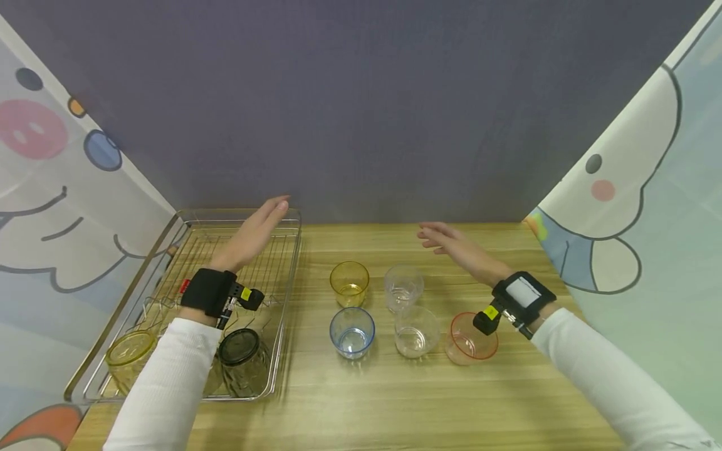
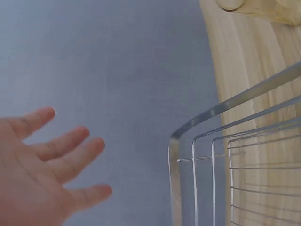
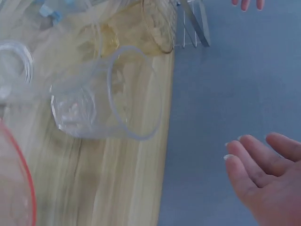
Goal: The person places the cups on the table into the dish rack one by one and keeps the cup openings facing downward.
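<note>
My left hand (image 1: 254, 233) hovers over the far part of the wire rack (image 1: 293, 275), fingers extended, holding nothing; the left wrist view shows its fingers spread. Over the table's far right side, my right hand (image 1: 459, 249) is also held up with straight, relaxed fingers and nothing in it. Nearest to it stand a clear glass (image 1: 403, 288) and a red-rimmed glass (image 1: 471, 339). A yellow glass (image 1: 350, 284), a blue glass (image 1: 352, 332) and a second clear glass (image 1: 417, 332) stand upright between the hands.
Inside the rack's near end, a dark glass (image 1: 245, 363) and a yellowish glass (image 1: 131, 357) stand upside down, with another partly hidden by my left sleeve. A dark grey panel (image 1: 361, 113) rises behind the wooden table (image 1: 395, 407). Cartoon-printed sheets (image 1: 637, 250) flank both sides.
</note>
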The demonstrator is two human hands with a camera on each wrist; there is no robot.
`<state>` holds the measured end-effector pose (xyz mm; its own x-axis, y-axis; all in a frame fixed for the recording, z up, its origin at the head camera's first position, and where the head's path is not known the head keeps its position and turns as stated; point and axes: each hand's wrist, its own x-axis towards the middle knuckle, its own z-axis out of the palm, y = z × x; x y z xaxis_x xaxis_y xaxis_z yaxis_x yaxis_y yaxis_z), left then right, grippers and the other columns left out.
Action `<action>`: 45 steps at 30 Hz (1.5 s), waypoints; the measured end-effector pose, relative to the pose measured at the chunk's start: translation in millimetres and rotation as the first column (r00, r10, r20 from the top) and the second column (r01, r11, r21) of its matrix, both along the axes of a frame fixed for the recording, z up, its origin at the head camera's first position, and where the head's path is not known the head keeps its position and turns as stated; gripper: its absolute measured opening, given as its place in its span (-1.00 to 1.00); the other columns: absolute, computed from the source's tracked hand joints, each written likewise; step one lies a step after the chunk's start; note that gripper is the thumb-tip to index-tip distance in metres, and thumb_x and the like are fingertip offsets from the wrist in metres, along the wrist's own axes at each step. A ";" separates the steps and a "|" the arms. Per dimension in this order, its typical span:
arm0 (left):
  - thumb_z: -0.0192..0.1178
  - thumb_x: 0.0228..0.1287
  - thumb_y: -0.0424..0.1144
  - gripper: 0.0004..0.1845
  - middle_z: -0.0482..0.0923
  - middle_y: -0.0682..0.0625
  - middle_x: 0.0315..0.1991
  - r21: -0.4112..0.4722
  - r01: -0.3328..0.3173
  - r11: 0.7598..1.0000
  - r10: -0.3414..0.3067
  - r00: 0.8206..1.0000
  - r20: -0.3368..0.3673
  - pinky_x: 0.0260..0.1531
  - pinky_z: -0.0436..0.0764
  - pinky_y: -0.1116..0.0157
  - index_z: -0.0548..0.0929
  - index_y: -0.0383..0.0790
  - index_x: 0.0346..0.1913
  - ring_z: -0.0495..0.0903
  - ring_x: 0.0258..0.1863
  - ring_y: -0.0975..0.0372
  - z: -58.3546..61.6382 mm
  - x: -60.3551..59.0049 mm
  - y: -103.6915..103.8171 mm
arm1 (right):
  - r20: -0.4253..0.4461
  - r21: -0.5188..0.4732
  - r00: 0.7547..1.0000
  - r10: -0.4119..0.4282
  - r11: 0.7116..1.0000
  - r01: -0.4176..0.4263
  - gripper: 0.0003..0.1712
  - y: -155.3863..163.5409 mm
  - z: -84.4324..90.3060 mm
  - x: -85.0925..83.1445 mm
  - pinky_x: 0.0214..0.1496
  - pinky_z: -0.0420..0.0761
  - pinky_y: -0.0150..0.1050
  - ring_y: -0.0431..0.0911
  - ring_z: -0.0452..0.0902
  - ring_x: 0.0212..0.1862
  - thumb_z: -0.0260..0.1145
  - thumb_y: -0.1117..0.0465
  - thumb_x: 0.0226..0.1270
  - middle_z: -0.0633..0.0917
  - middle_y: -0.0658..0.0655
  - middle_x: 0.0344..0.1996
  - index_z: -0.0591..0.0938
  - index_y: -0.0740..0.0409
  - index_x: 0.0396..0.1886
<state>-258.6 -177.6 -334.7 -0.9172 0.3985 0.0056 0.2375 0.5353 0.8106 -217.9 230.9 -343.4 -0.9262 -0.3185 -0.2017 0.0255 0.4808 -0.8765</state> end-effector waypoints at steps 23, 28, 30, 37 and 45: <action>-0.38 0.56 0.24 -0.29 -0.02 -0.06 0.59 -0.102 0.210 0.972 -0.225 0.958 -0.176 0.53 0.05 -0.09 0.00 -0.04 0.59 -0.01 0.58 0.04 7.7 9.5 51.7 | -0.010 0.321 0.973 0.231 0.922 -0.215 -0.15 16.4 22.7 12.7 0.43 0.27 0.29 0.22 0.15 0.51 0.14 -0.22 0.44 0.19 0.18 0.54 0.11 -0.02 0.57; -0.46 0.54 0.28 -0.30 -0.06 -0.03 0.60 -0.037 0.187 0.982 -0.190 0.972 -0.140 0.54 -0.01 -0.09 -0.01 0.05 0.59 -0.06 0.60 0.05 13.2 1.9 60.6 | 0.009 0.427 0.950 0.312 0.858 -0.286 0.02 13.7 35.5 18.3 0.47 0.16 0.33 0.23 0.03 0.56 0.27 -0.26 0.31 0.12 0.16 0.57 0.01 -0.07 0.60; -0.48 0.52 0.31 -0.30 -0.09 0.01 0.61 -0.021 0.193 0.981 -0.194 0.976 -0.099 0.54 -0.02 -0.11 -0.04 0.12 0.59 -0.09 0.60 0.07 13.0 -1.5 63.6 | 0.009 0.478 0.932 0.363 0.817 -0.323 0.12 12.4 36.7 20.9 0.49 0.13 0.33 0.27 0.00 0.56 0.34 -0.26 0.25 0.10 0.24 0.57 -0.03 0.03 0.60; -0.45 0.44 0.42 -0.15 -0.04 -0.11 0.59 -0.177 0.235 0.956 -0.260 0.955 -0.139 0.53 0.05 -0.11 -0.04 -0.02 0.59 -0.01 0.58 0.00 4.3 -11.8 81.4 | -0.011 0.652 0.878 0.478 0.669 -0.356 0.33 15.2 24.2 34.3 0.45 0.14 0.37 0.30 0.09 0.52 0.43 -0.38 0.03 0.19 0.35 0.51 0.03 0.24 0.56; -0.57 0.26 0.59 0.01 0.03 -0.15 0.57 -0.418 0.215 0.883 -0.343 0.903 -0.258 0.50 -0.10 -0.25 0.00 0.00 0.59 0.05 0.56 -0.04 -7.7 -3.7 93.2 | 0.195 0.686 0.878 0.437 0.579 -0.440 0.27 16.8 9.1 53.1 0.31 0.30 0.41 0.30 0.15 0.48 0.51 -0.20 -0.13 0.21 0.30 0.49 0.12 0.06 0.56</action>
